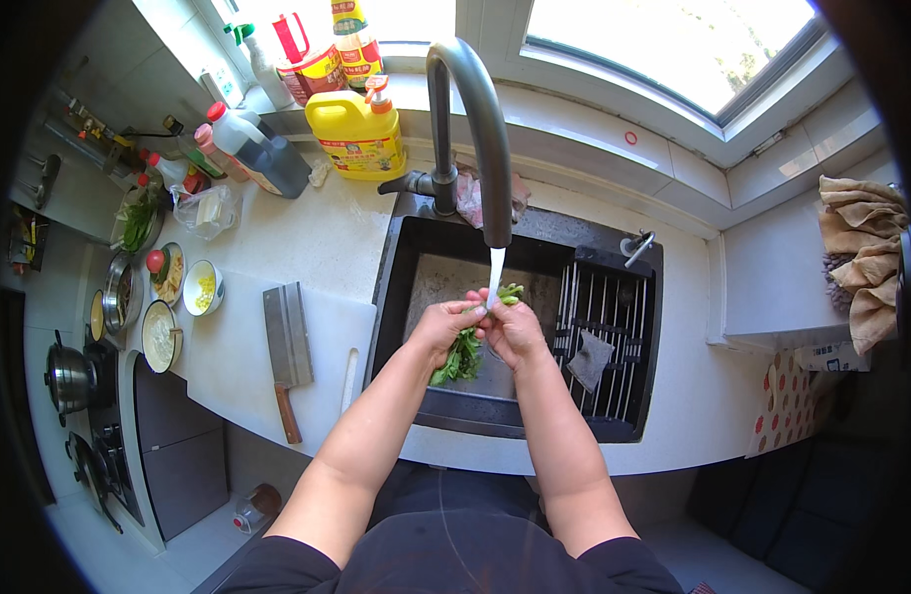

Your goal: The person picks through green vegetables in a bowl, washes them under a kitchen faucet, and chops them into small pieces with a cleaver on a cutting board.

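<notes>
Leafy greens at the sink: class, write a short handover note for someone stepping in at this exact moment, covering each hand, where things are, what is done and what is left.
Left hand: closed on the leafy greens, leaves hanging down into the sink.
Right hand: gripping the same bunch at its upper end, just under the water stream.
Faucet: running.
Cleaver lies on the white cutting board, left of the sink; a grey cloth sits on the rack in the sink's right half.
Done: greens are under the water.
Left: finish rinsing, shut off the faucet; the board has no greens on it.
</notes>
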Demonstrator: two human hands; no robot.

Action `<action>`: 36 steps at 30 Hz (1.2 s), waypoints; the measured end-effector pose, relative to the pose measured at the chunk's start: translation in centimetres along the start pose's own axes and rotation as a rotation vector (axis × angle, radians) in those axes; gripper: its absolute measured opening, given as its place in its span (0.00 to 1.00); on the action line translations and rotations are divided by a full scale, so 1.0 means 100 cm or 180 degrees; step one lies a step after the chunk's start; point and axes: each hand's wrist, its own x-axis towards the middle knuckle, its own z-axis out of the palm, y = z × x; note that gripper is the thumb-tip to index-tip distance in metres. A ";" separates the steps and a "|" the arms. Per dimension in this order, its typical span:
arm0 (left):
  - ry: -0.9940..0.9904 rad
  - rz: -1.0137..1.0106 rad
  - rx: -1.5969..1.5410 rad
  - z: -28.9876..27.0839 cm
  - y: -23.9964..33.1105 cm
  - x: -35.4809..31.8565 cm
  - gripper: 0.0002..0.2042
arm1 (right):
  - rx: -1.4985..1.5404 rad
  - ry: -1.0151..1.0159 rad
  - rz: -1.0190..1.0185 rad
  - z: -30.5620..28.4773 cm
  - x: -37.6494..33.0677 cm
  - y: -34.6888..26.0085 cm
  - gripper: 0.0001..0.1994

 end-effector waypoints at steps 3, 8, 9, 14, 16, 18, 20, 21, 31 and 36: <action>-0.0346 0.0182 0.0163 0.009 0.014 0.001 0.08 | 0.0002 0.0008 -0.0101 -0.003 0.002 -0.008 0.15; 0.0829 0.1799 0.3451 0.019 0.013 0.005 0.13 | -0.0227 0.0660 -0.0180 0.011 -0.003 -0.005 0.13; 0.0904 0.2023 0.3451 0.019 0.009 0.006 0.12 | -0.0421 0.0903 -0.0186 0.017 -0.006 -0.007 0.12; 0.1158 0.2256 0.3635 0.019 -0.004 0.002 0.16 | -0.1314 0.1208 -0.0271 0.024 -0.016 -0.012 0.09; 0.1215 0.2201 0.3746 0.021 -0.005 0.000 0.19 | -0.1506 0.1191 -0.0310 0.028 -0.019 -0.012 0.09; 0.1158 0.2363 0.3845 0.021 -0.006 -0.002 0.22 | -0.1406 0.1172 -0.0395 0.018 -0.013 -0.007 0.09; 0.1013 0.2322 0.3542 0.018 -0.001 -0.004 0.22 | -0.1274 0.1114 -0.0436 0.016 -0.014 -0.009 0.08; 0.0941 0.2301 0.3390 0.015 0.003 -0.005 0.22 | -0.1236 0.1029 -0.0338 0.014 -0.014 -0.009 0.07; 0.1533 0.0250 0.0012 -0.023 0.004 -0.016 0.27 | -0.0406 0.0510 -0.0591 -0.002 -0.023 -0.022 0.06; -0.0227 -0.0387 -0.1736 0.000 0.001 -0.023 0.25 | -0.0500 0.0481 -0.0921 -0.014 -0.033 -0.030 0.06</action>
